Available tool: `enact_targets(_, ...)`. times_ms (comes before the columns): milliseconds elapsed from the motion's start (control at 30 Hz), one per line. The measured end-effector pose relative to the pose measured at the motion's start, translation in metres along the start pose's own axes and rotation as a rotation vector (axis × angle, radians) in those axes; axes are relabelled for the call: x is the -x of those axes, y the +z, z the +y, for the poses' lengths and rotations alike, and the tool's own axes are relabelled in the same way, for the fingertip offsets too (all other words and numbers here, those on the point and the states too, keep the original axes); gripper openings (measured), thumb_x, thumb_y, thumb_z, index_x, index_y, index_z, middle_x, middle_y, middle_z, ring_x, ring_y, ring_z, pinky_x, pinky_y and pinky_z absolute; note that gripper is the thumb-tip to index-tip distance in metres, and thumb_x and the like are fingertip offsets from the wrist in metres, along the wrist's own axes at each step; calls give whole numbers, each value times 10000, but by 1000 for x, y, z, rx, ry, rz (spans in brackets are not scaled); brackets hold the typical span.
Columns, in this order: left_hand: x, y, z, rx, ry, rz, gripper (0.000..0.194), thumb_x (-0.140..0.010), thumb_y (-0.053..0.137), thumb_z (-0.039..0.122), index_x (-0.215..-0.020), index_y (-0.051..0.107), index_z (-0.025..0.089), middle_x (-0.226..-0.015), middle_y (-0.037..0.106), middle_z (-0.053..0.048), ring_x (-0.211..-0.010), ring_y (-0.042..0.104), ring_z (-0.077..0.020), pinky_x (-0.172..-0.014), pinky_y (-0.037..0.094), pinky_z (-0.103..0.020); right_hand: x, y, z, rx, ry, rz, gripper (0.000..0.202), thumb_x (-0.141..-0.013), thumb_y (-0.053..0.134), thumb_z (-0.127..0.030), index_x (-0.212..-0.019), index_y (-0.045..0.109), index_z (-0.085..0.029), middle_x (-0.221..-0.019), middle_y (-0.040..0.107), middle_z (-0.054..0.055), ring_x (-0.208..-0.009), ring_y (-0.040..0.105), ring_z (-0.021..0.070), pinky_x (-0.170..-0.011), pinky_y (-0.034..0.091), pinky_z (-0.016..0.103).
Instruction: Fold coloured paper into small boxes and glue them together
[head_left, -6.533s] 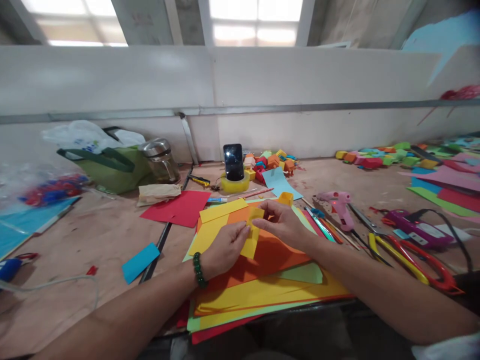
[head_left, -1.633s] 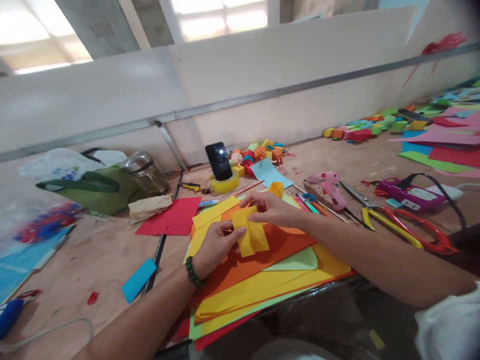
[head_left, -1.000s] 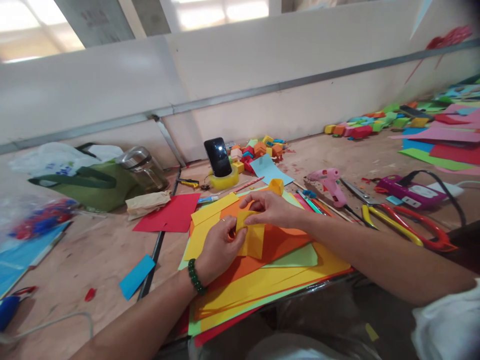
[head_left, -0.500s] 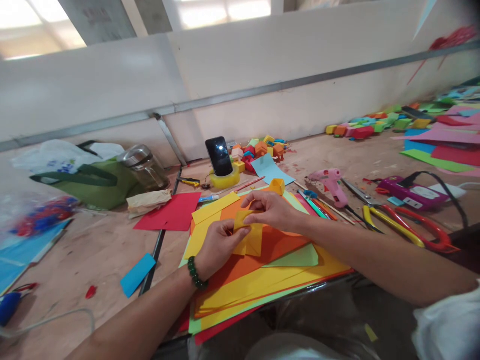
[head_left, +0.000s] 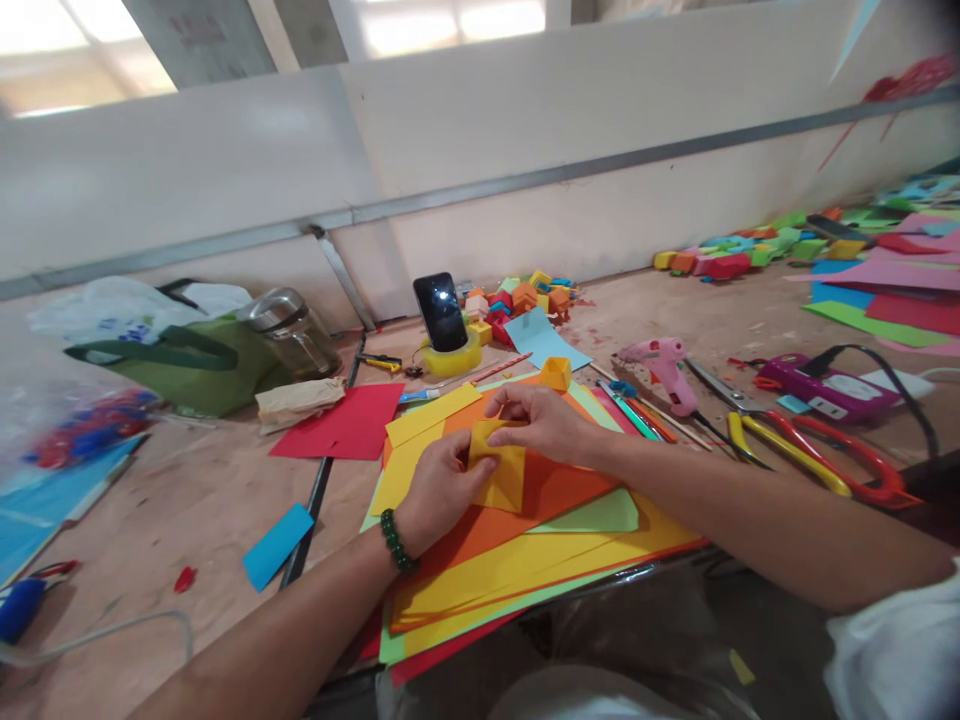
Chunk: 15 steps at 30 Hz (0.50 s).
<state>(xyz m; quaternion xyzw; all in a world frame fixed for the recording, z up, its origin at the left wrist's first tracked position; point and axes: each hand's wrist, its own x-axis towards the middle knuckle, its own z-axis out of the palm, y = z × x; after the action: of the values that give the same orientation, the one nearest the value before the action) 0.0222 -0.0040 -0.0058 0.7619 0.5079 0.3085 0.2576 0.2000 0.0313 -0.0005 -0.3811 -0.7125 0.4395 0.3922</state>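
1. Table: runs across the frame, its bare wood widest at the left and the upper right.
2. Stack of coloured paper: lower centre, at the table's near edge, serving as the work surface under both hands.
3. Scissors: right of the frame, lying flat, in neither hand.
4. Left hand: centre, thumb pressed on the folded yellow paper's left side; its fingers are mostly hidden, but the grip looks closed on the sheet.
5. Right hand: just right of centre, thumb and fingertips together on the paper's upper edge.
6. Glue gun: right of centre, resting on the table beside the scissors.
7. Folded yellow paper: centre of the frame, between the hands and above the stack. The step appears to be folding or shaping it; the next move probably calls for the left thumb to steady it while the right fingers press the fold sharp and square.
8. Small yellow box: just above the right hand, open-topped, perhaps a finished piece like this one.
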Motion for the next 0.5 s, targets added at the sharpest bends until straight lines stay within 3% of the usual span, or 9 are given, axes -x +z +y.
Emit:
enact_targets(100,1,2,-5,-279,185,137,516,-723,663,275,-1210,515,196,-1060,589,-76,-959,549,-233,-842,476,-384,-4,0,8,82,65,6,219,-676,678,-222,-830,530,-175,-535,440,-91,-515,409,80,-499,307,204)
enact_targets(167,2,3,-7,-430,314,118,534,-769,639,243,-1277,479,201,-1147,563,-109,-1075,514,-267,-930,434,-437,-5,0,11,165,110,-1,186,-689,658,-201,-824,533,-174,-535,450,-89,-518,416,84,-497,309,204)
enact_targets(367,1,4,-2,-692,389,-138,275,-903,506,238,-1155,594,168,-987,645,-93,-918,561,-243,-817,435,-398,-7,1,11,449,159,11,176,-692,645,-121,-841,560,-164,-602,505,-59,-580,484,105,-537,328,221)
enact_targets(500,2,4,3,-770,418,-173,246,-950,426,242,-1021,656,190,-853,637,-69,-819,558,-205,-758,400,-360,-9,-2,12,493,168,-13,214,-695,675,-132,-873,559,-162,-662,554,-40,-618,530,118,-569,360,228)
